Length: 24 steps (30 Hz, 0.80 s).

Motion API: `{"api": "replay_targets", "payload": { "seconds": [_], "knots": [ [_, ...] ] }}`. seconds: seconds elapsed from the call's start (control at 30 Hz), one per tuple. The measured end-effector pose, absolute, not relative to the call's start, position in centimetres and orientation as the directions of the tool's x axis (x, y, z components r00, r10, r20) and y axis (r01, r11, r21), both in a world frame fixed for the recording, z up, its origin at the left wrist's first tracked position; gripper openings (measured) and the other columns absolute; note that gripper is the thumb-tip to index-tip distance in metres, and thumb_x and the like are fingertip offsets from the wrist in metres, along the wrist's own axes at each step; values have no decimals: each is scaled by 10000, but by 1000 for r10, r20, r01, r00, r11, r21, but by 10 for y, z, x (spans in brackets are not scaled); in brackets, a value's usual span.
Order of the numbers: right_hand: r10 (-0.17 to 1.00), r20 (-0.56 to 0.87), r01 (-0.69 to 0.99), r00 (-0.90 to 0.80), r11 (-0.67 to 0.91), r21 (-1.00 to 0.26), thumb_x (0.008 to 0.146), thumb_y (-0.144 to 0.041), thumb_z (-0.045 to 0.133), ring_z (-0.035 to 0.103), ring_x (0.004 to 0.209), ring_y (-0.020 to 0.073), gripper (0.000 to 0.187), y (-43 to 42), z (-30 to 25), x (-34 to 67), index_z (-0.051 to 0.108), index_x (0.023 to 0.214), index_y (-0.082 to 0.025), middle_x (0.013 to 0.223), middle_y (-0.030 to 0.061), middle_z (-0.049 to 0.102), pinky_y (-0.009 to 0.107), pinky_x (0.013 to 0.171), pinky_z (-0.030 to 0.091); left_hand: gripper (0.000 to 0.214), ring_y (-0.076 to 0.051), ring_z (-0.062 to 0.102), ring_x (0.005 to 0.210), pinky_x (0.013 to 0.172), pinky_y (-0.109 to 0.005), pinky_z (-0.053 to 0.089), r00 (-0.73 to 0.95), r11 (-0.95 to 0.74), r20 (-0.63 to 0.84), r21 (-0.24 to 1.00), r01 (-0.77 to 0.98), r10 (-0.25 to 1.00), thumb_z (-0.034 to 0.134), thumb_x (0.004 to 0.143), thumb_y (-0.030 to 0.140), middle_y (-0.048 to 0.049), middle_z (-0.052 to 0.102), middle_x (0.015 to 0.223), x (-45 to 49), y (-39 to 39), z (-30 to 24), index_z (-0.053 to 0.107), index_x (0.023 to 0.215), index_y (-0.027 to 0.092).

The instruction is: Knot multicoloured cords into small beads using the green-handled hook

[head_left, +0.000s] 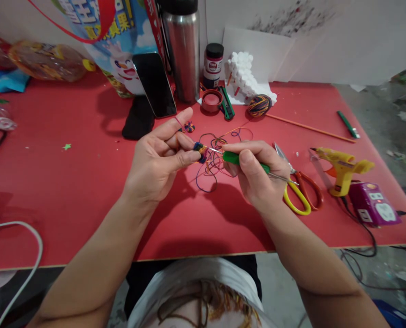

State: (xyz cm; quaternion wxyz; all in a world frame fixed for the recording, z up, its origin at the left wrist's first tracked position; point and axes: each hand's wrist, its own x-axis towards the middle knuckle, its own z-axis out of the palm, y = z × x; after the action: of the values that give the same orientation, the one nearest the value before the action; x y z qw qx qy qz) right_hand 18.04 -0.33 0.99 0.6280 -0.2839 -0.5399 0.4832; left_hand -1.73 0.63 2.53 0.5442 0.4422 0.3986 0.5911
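Note:
My left hand [158, 159] pinches a small multicolored crochet piece [200, 152] between thumb and fingers, its index finger raised with a strand of yarn over it. In my right hand [257, 171] is a crochet hook [230, 157] with a green handle, its metal tip reaching the crochet piece. Whether the tip is through a stitch is too small to tell. Loose multicolored yarn [208, 180] lies tangled on the table below and between the hands. A second small crocheted piece [189, 127] rests just beyond my left fingers. The yarn ball [259, 105] sits farther back.
Scissors [303, 193] with yellow and red handles lie beside my right hand. A yellow glue gun [344, 168] and purple power box [374, 203] stand right. Behind are a phone [154, 85], steel bottle [181, 54], green cutter [226, 104] and orange stick [308, 127] on the red table [80, 191].

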Motion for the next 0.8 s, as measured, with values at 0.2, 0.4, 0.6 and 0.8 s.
{"api": "replay_targets", "payload": {
  "seconds": [0.2,0.4,0.6,0.8],
  "knots": [
    [907,403,-211,-123,373,-904,1038,-352,737,657,672,141,158,1,13,195,877,1072,-288,830,15,751,315,620,536,632,-99,611,675,601,-193,582,-8,-79,81,940,-332,997,1034,587,144,22,692,771,-18,8,27,888,1177,320],
    [900,412,-253,-142,369,-894,1016,-354,765,613,623,128,145,8,10,199,882,1031,-269,764,14,712,305,587,498,684,-80,607,684,607,-150,564,45,-53,74,931,-361,996,1043,561,116,24,685,758,-18,8,27,885,1198,309],
    [908,362,-424,-211,249,-871,989,-368,786,453,501,88,184,15,15,197,881,934,-221,615,-15,590,275,505,400,644,-85,615,681,628,-160,592,120,-17,64,934,-358,991,1045,600,162,17,686,756,-19,9,25,884,1204,315],
    [916,299,-473,-267,146,-869,981,-339,780,392,491,77,197,18,19,200,879,905,-188,582,-31,519,263,501,357,621,-80,636,675,623,-145,592,160,47,17,921,-386,987,1035,627,155,5,701,768,-20,8,26,881,1220,256]
  ]
}}
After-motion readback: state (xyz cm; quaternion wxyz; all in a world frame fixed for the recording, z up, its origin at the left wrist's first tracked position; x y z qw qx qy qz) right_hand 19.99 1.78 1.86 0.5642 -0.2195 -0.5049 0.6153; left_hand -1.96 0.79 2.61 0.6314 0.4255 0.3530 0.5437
